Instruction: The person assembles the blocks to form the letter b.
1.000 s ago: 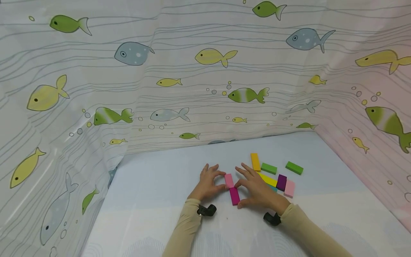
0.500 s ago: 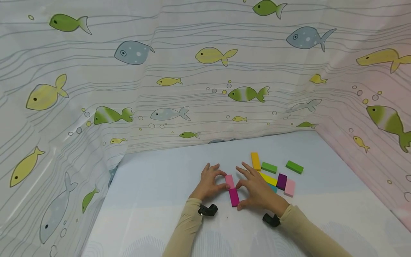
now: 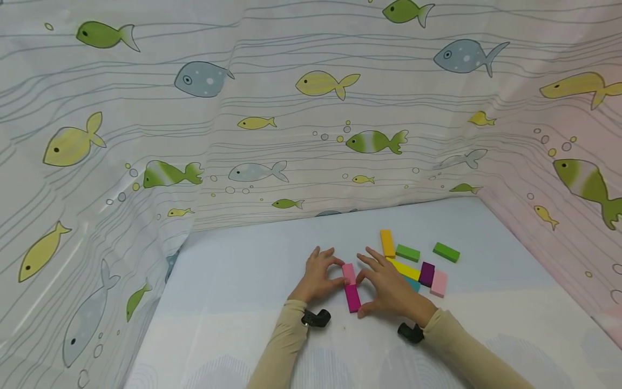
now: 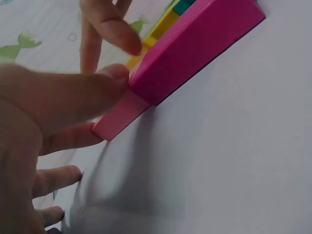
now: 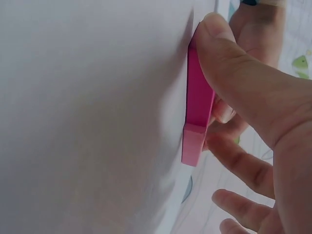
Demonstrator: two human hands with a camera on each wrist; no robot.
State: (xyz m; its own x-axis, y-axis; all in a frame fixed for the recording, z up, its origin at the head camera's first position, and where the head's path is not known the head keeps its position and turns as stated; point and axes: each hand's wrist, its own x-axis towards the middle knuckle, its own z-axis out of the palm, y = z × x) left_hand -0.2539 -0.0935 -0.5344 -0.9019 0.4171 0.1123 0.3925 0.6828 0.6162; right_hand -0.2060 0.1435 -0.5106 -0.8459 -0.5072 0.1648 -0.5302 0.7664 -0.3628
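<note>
A light pink block [image 3: 349, 272] and a magenta block [image 3: 352, 299] lie end to end on the table, nearly in line. My left hand [image 3: 318, 278] holds the light pink block by its ends, index finger at the far end and thumb near the joint. With thumb and index finger my right hand [image 3: 389, 289] grips the magenta block lengthwise, thumb at its near end. The left wrist view shows the magenta block [image 4: 195, 51] standing taller than the light pink block [image 4: 122, 117]. In the right wrist view, the thumb covers the magenta block's [image 5: 199, 92] near end.
Beyond my right hand lie a yellow block [image 3: 405, 269], a teal block [image 3: 413, 283], a purple block [image 3: 427, 274] and another pink block [image 3: 439, 283]. Farther back are an orange block [image 3: 387, 243] and two green blocks, one [image 3: 446, 252] set apart. A fish-print curtain [image 3: 311, 146] surrounds the table.
The magenta block's near end has shifted slightly left and the light pink block slightly right, bringing them closer to one line. Both hands keep their grips.
</note>
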